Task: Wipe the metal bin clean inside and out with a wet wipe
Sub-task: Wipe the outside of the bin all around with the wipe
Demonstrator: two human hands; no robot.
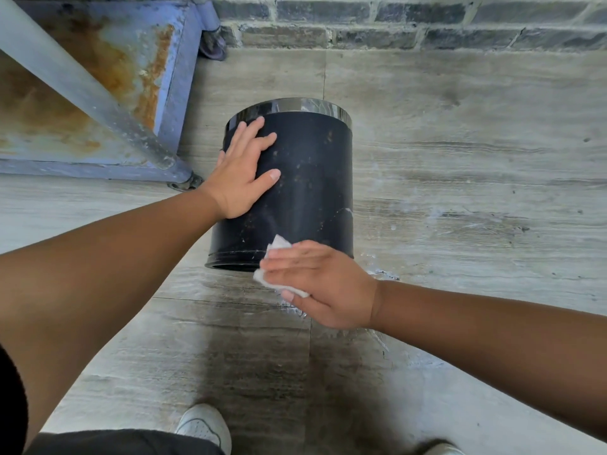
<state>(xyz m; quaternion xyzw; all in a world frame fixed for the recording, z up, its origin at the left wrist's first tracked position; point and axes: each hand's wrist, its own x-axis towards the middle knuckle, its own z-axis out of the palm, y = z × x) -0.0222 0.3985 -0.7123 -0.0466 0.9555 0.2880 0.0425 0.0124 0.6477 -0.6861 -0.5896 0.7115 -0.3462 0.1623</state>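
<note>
A black metal bin (312,178) with a shiny silver band at its far end lies on its side on the floor, its near end toward me. My left hand (244,174) rests flat on its upper left side, fingers spread. My right hand (323,284) presses a crumpled white wet wipe (276,264) against the bin's near lower edge, the wipe partly hidden under my fingers. Light specks and streaks mark the bin's dark wall.
A rusty blue metal frame (98,93) with a grey pipe across it stands at the left, close to the bin. A brick wall (410,24) runs along the back. The wood-look floor (476,159) has wet patches near my right hand. My white shoe (205,425) is at the bottom.
</note>
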